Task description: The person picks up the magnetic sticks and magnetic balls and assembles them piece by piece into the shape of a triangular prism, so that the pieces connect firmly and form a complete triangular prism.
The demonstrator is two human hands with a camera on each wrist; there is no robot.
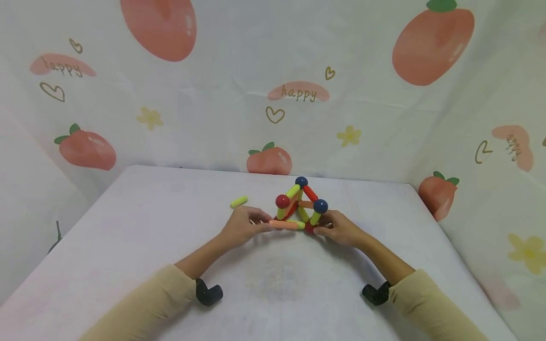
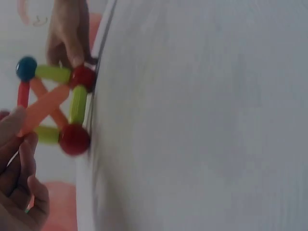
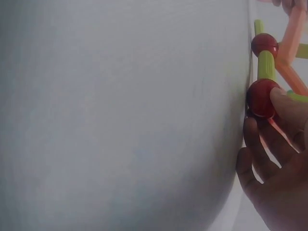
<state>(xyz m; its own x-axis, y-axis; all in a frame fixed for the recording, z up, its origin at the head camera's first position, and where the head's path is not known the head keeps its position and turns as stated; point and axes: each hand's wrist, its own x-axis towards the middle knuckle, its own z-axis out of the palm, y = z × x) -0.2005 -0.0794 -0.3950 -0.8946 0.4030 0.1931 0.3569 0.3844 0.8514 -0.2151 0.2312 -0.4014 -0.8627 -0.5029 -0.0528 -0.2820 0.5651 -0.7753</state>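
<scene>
A frame of magnetic rods and balls stands on the table, with blue balls (image 1: 301, 182) and red balls (image 1: 282, 201) at its corners. Yellow-green rods (image 2: 78, 105), a red rod (image 1: 311, 193) and orange rods link them. My left hand (image 1: 244, 224) pinches one end of an orange rod (image 1: 283, 225) at the frame's front. In the left wrist view its other end lies across the frame's side; whether it touches there I cannot tell. My right hand (image 1: 341, 228) grips the red ball (image 3: 262, 98) at the front right bottom corner, thumb on the ball.
A loose yellow-green rod (image 1: 239, 202) lies on the white table (image 1: 149, 213), behind and left of the left hand. A printed cloth (image 1: 213, 118) hangs behind the table's back edge and along its right side.
</scene>
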